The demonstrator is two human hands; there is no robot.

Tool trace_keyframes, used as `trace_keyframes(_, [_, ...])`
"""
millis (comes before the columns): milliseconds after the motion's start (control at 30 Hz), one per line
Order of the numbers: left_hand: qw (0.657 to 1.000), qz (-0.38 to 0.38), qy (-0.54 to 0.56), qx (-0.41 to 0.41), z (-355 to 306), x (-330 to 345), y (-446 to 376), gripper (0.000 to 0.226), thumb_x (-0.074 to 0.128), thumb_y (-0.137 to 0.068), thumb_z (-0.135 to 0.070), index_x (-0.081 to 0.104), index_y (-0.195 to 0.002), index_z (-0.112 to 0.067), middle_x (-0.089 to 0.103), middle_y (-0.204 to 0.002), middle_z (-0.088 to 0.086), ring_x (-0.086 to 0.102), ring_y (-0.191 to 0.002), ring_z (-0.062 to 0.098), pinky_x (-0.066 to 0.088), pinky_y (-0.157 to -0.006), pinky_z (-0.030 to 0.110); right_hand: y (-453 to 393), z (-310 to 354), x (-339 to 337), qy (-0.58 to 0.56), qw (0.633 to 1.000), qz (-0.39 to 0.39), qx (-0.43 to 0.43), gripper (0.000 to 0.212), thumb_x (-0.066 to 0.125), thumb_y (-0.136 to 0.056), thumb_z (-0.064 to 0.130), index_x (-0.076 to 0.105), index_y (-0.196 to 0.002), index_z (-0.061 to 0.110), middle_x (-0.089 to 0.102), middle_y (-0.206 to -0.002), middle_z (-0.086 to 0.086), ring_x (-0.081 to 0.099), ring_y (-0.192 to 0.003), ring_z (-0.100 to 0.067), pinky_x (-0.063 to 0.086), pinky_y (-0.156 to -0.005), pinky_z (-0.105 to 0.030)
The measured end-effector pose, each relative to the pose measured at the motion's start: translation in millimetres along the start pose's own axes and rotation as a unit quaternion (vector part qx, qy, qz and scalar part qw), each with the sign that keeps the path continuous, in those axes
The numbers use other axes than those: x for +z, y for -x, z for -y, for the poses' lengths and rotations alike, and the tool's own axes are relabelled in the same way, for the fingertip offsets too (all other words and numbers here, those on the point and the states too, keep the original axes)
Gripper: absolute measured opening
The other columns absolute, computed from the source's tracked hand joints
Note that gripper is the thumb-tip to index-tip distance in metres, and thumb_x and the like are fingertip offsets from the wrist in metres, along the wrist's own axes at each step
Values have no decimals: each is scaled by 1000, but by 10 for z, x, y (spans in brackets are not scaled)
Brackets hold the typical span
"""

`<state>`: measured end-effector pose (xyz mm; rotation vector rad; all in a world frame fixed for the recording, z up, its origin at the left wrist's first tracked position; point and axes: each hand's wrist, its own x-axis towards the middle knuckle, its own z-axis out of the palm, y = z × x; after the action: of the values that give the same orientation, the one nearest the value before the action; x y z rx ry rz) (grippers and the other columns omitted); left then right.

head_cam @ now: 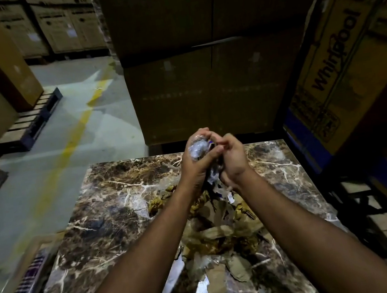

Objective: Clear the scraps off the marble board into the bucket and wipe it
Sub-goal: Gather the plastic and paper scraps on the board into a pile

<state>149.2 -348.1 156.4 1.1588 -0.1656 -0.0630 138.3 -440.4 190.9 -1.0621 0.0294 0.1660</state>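
Both forearms are extended forward over the marble board (101, 210). The left hand (196, 161) is raised, its grip curled round a crumpled wad of clear plastic (197, 148). The right hand (232, 158) is pressed beside it, its grip closed on the wad's trailing end. Paper and plastic scraps (223, 237) are heaped on the board beneath the wrists.

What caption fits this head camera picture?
Both hands bunch clear plastic wrap above scraps on the marble board.
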Motion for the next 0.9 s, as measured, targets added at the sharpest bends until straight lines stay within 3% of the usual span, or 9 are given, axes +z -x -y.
trace_keyframes(167, [998, -43, 50, 6, 18, 50, -8, 48, 73, -81, -4, 60, -125, -17, 62, -128, 26, 65, -115, 37, 55, -93, 50, -27, 76, 20, 24, 999, -24, -28, 62, 17, -104, 60, 47, -142, 20, 51, -143, -2, 59, -124, -21, 51, -99, -37])
trace_keyframes(267, [997, -72, -2, 35, -59, 55, -54, 40, 72, -81, -5, 64, -116, -22, 64, -121, 24, 67, -106, 33, 57, -88, 52, 1, 166, 23, 66, 997, -10, -45, 62, 11, -103, 60, 23, -158, 33, 10, -168, 2, 28, -147, -17, 43, -102, -31])
trace_keyframes(333, [993, -102, -33, 54, -170, 80, -104, 39, 68, -83, 0, 63, -116, -21, 66, -114, 17, 68, -99, 25, 60, -82, 47, 18, 161, -41, 94, 994, -25, -52, 63, 11, -102, 62, 14, -160, 38, 0, -169, 7, 15, -152, -15, 32, -113, -41])
trace_keyframes(400, [988, -140, -16, 71, -330, 94, -186, 39, 63, -86, 9, 59, -120, -9, 65, -105, 8, 68, -90, 16, 59, -71, 32, 20, 78, -225, 114, 988, -86, -52, 70, 19, -97, 69, 18, -160, 38, 12, -170, 2, 17, -153, -21, 19, -120, -53])
trace_keyframes(433, [984, -157, 2, 80, -391, 69, -257, 39, 61, -86, 11, 56, -122, -3, 64, -103, 6, 67, -88, 14, 57, -69, 28, 39, 27, -347, 111, 985, -124, -49, 74, 26, -93, 70, 27, -157, 33, 29, -165, -4, 31, -147, -24, 28, -117, -53])
trace_keyframes(500, [976, -193, 37, 91, -528, 32, -350, 41, 62, -87, 10, 53, -126, 1, 63, -105, 10, 66, -88, 18, 57, -67, 29, 143, -103, -576, 93, 983, -157, -27, 59, 37, -95, 64, 51, -134, 22, 61, -128, -9, 59, -108, -23, 47, -85, -38])
trace_keyframes(600, [973, -190, 90, 96, -657, 24, -406, 34, 65, -83, 3, 61, -114, -10, 63, -102, 12, 66, -87, 23, 58, -66, 36, 408, -319, -647, 110, 982, -121, 96, 58, 36, -99, 62, 62, -100, 11, 65, -86, -10, 57, -67, -18, 41, -55, -28])
trace_keyframes(767, [975, -158, 152, 41, -594, 94, -405, 20, 63, -86, 0, 59, -96, -17, 65, -83, 1, 67, -72, 17, 57, -58, 31, 225, -577, -544, -194, 934, -116, 276, 77, 46, -93, 72, 48, -126, 2, 59, -129, -33, 64, -109, -46, 58, -78, -50])
trace_keyframes(900, [977, -170, 123, 27, -467, -36, -339, 28, 53, -94, 7, 62, -93, -19, 65, -82, 1, 68, -66, 10, 56, -57, 26, -92, -466, -532, -246, 920, -189, 239, 42, 51, -104, 25, 52, -134, -5, 59, -130, -30, 64, -110, -39, 51, -104, -48])
